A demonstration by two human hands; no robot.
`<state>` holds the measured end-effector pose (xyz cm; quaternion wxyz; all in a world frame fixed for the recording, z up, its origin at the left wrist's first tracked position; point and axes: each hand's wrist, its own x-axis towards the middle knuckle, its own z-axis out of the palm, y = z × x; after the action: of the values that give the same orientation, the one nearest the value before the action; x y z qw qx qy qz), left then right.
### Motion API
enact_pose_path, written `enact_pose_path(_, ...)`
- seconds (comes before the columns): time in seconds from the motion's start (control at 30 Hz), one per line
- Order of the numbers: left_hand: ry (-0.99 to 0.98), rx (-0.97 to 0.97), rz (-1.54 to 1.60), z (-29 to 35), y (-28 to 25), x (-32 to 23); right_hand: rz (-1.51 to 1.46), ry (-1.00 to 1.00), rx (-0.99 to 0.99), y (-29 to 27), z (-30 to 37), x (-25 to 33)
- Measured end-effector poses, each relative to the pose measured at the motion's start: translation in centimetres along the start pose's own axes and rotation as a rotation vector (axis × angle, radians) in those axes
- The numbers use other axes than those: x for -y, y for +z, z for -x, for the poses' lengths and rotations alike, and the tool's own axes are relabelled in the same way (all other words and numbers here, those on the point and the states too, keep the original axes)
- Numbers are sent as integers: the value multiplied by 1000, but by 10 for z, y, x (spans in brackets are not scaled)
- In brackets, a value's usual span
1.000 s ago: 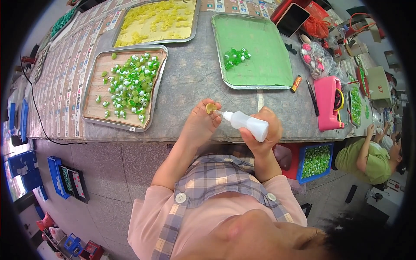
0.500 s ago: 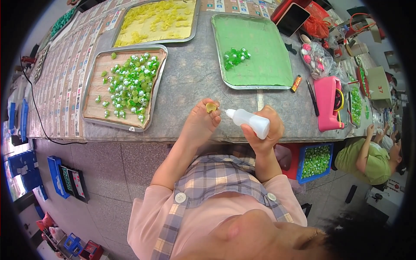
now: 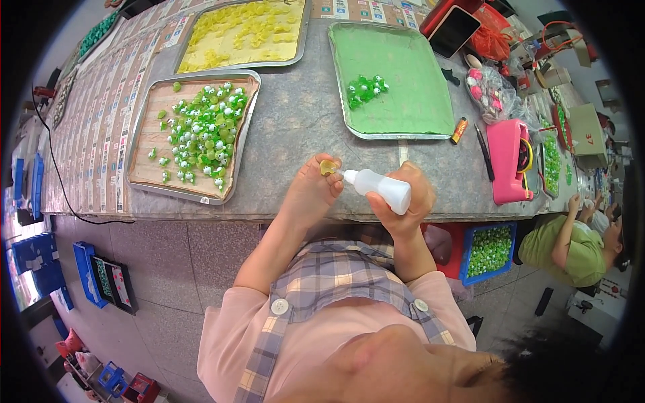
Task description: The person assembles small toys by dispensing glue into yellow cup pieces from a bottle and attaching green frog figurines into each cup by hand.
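Between the fingertips of my left hand (image 3: 312, 188) is a small translucent yellow plastic piece (image 3: 327, 167), curved like a little cup. My right hand (image 3: 414, 199) is wrapped round a white squeeze bottle (image 3: 381, 189), tilted so that its thin nozzle points left at the yellow piece. The nozzle tip is at the piece's edge; whether they touch I cannot tell. Left of my hands, a paper-lined tray (image 3: 144, 158) bears many small green pieces with white eye-like balls. Beyond my hands, a green-lined tray (image 3: 410, 67) carries a small cluster of similar green pieces.
A tray of yellow pieces (image 3: 238, 33) lies at the far left. To the right are an orange tube (image 3: 459, 130), a black pen-like tool (image 3: 484, 151), a pink tape dispenser (image 3: 508, 161) and a phone (image 3: 455, 31). A blue crate (image 3: 488, 252) stands below the table edge; another person (image 3: 568, 245) sits at right.
My right hand has moved slightly left with the squeeze bottle, bringing its nozzle up to the yellow piece. My left hand has stayed nearly still.
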<state>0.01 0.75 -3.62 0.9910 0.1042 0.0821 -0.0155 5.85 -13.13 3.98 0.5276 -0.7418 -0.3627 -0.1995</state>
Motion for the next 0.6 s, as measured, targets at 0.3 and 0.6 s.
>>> enact_pose_path(0.3, -2, 2, -7, 0, 3, 0, 47, -80, -44, -3, 4, -5)
enact_pose_path(0.6, 30, -39, -22, -2, -7, -2, -407, 534, -398, -47, -4, -46)
